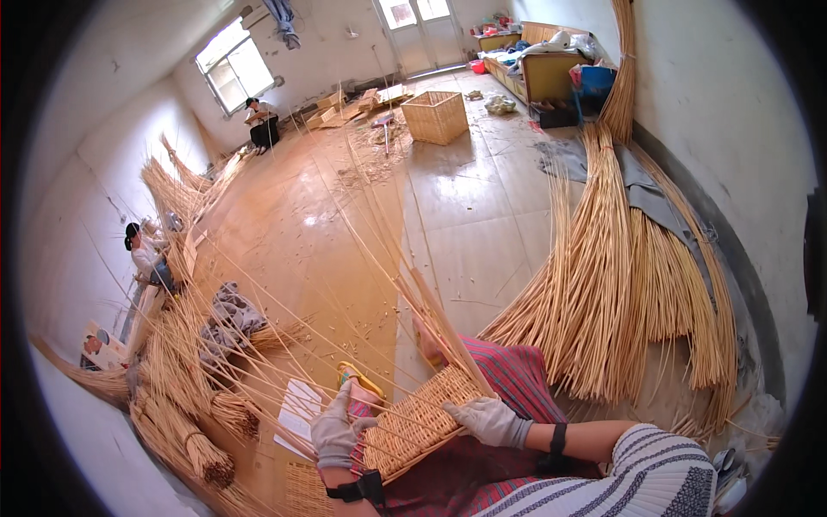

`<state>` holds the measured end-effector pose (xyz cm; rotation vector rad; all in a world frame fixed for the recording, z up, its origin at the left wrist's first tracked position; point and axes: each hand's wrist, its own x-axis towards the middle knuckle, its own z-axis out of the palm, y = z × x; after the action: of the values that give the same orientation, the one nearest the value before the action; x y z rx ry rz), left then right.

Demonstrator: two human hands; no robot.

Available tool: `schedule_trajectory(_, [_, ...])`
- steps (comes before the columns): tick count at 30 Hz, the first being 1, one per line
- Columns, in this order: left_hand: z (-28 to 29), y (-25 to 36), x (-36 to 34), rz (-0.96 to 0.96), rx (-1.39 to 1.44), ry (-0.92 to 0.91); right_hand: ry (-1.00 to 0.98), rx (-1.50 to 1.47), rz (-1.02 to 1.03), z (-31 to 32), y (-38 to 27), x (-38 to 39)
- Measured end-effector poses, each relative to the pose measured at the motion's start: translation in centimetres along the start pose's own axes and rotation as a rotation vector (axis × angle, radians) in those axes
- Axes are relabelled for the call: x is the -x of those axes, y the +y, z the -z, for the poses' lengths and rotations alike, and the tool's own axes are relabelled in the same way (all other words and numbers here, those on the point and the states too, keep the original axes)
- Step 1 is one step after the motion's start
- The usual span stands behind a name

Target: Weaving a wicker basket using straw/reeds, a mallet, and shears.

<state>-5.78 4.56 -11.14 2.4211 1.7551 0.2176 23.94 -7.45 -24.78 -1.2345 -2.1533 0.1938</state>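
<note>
A woven wicker panel lies tilted across my lap, with long loose rods fanning up and left from it. My right hand, in a pale work glove, grips the panel's right side, fingertips on the weave. At the panel's left end is my gloved left hand. One finger points up and the thumb stands apart from it, among the rods; its other fingers are partly hidden. A bundle of flat strips rises from the panel's far edge. Red striped cloth covers my legs.
Large bundles of wicker rods spread on the right; more bundles lie at left. A finished square basket stands far off. Two people sit along the left side. A white sheet lies near my left hand.
</note>
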Motion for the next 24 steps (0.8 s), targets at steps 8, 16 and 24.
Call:
schedule_trajectory(8, [-0.6,-0.8,-0.3,0.047,0.018,-0.08,-0.042,0.064,0.009,0.1,-0.4,-0.1])
schedule_trajectory(16, [-1.6,-1.8,-0.5,0.02,0.124,-0.027,-0.017,0.049,0.029,0.4,-0.1,-0.5])
schedule_trajectory(24, [-0.8,-1.8,-0.2,0.108,0.122,-0.138,-0.028,0.093,0.05,-0.4,-0.5,-0.2])
